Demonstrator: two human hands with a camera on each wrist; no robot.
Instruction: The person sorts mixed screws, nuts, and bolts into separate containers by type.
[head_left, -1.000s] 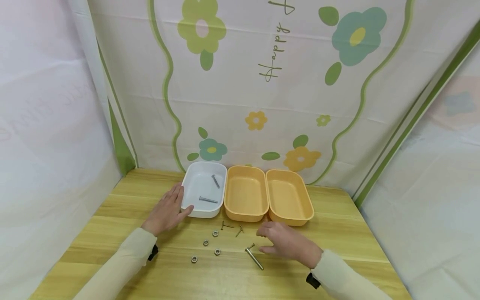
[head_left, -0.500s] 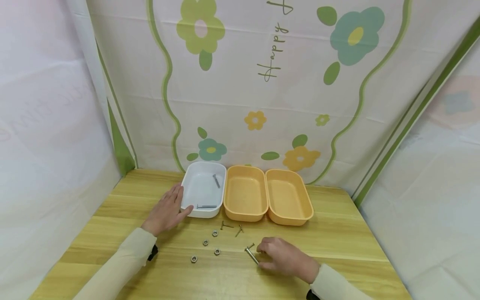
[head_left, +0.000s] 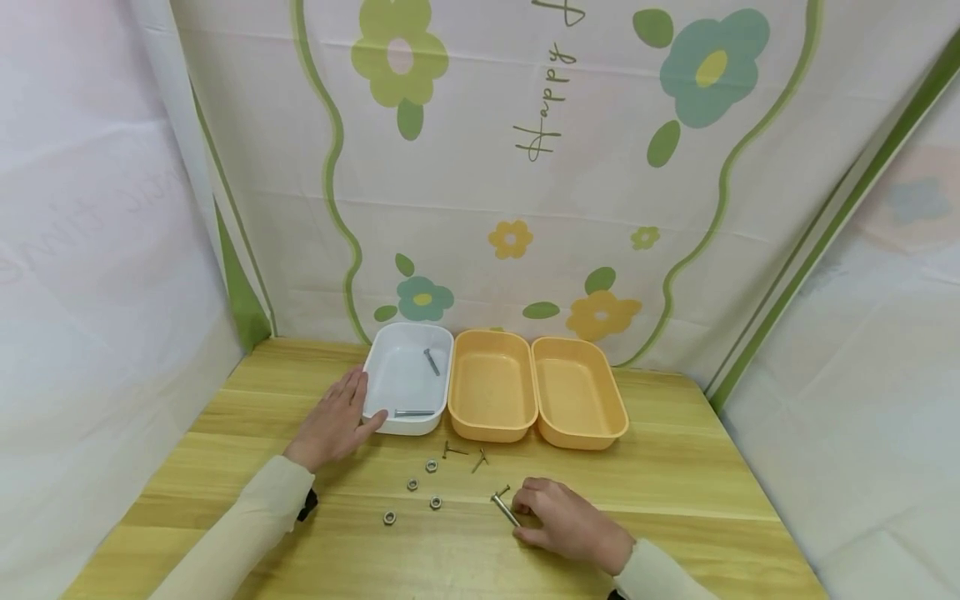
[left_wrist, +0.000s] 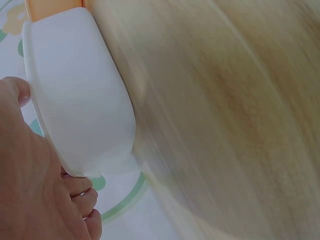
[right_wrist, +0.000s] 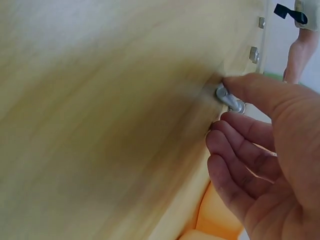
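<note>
My left hand [head_left: 330, 425] holds the front left corner of the white tray [head_left: 375, 354], thumb over the front rim and fingers along the left side. Two silver bolts lie in that tray: one bolt [head_left: 432, 362] farther back, another bolt [head_left: 415, 412] near the front wall. My right hand [head_left: 566, 521] is low over the table, thumb and curled fingers about the lower end of a large bolt [head_left: 505, 510]. In the right wrist view the thumb touches this bolt [right_wrist: 221, 92]. Just beyond its head lies a small screw [head_left: 505, 489].
Several hex nuts [head_left: 436, 502] are scattered left of the large bolt. Small brass-coloured screws [head_left: 454, 451] lie in front of the trays. Two orange trays, a middle one [head_left: 492, 433] and a right one [head_left: 581, 442], stand beside the white tray. Behind hangs a flowered cloth [head_left: 450, 208].
My right hand has come down from near the right orange tray to the large bolt. The front bolt in the white tray has shifted against the front wall. My left hand stays put.
</note>
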